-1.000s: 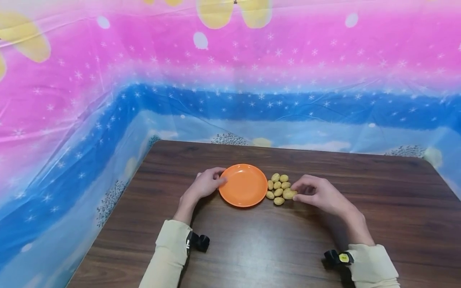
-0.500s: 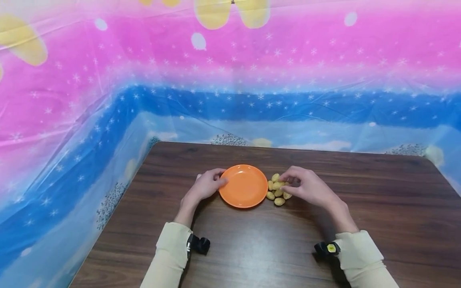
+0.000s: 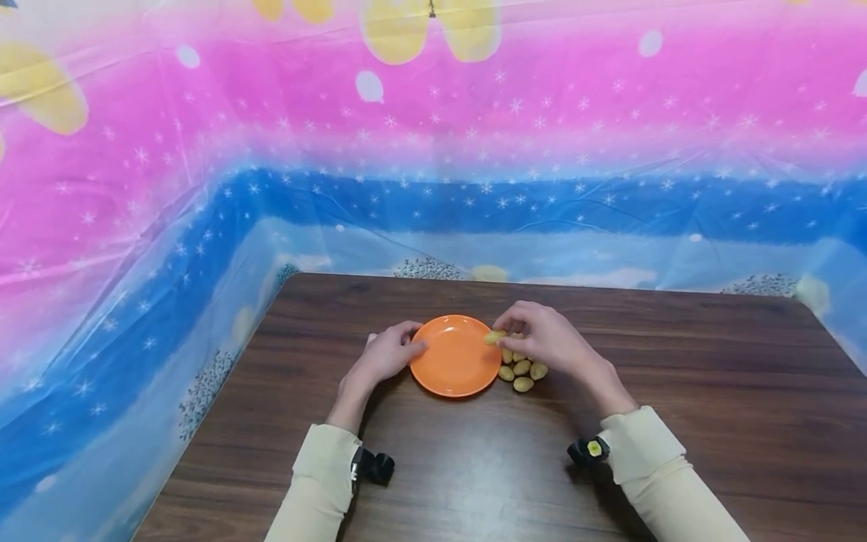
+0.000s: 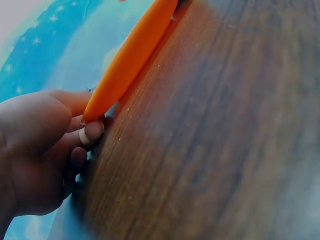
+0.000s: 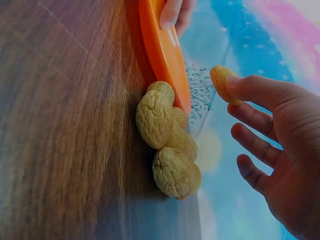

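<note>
An orange plate (image 3: 455, 357) lies on the table, and my left hand (image 3: 384, 352) pinches its left rim with the thumb on top and fingers below. The same grip of the left hand (image 4: 45, 145) shows in the left wrist view, around the edge of the plate (image 4: 130, 60). Between thumb and fingertips, my right hand (image 3: 545, 335) holds a wrinkled tan walnut (image 3: 494, 336) just above the plate's right rim. In the right wrist view this walnut (image 5: 221, 84) is clear of the pile, and the other fingers are loosely bent. Several more walnuts (image 3: 522, 384) lie right of the plate, some hidden by the right hand.
The brown wooden table (image 3: 440, 467) extends to all sides of the plate. Behind it hangs a pink and blue patterned cloth (image 3: 433, 150). A black wrist camera (image 3: 375, 467) is strapped to the left sleeve, another wrist camera (image 3: 588, 452) to the right one.
My right hand has moved left from the right side of the walnuts to the plate's right rim, lifting one walnut. The left hand has stayed on the plate.
</note>
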